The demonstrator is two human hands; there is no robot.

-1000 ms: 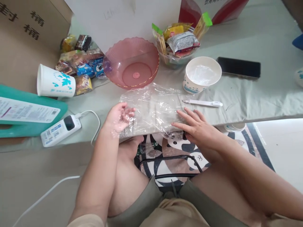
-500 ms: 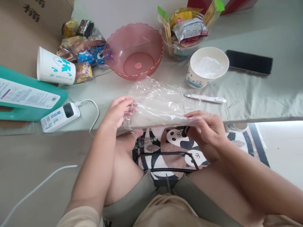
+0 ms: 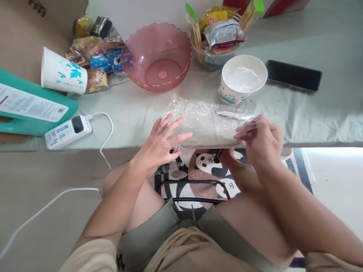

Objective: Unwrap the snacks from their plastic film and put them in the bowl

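Note:
A clear crinkled plastic bag (image 3: pixel 198 121) lies along the front edge of the cloth-covered table. Spread fingers of my left hand (image 3: pixel 163 145) rest over the bag's left end, gripping nothing. At the right end, my right hand (image 3: pixel 262 138) has its fingers closed on the edge of the bag. A white pen-like cutter (image 3: pixel 234 115) is partly beneath or against the clear film, its right end near my right fingers. Behind it stands a paper cup (image 3: pixel 242 79) with crumpled clear plastic inside.
A pink bowl (image 3: pixel 161 56) and a snack-filled bowl (image 3: pixel 219 41) stand at the back. Wrapped snacks (image 3: pixel 98 56), a tipped paper cup (image 3: pixel 65 71), a green jug (image 3: pixel 34 104) and a white power bank (image 3: pixel 68 132) are left. A black case (image 3: pixel 293 75) lies right.
My left hand has moved right and spread its fingers over the bag. My right hand has moved right and slightly up with the bag's edge. The view has shifted slightly.

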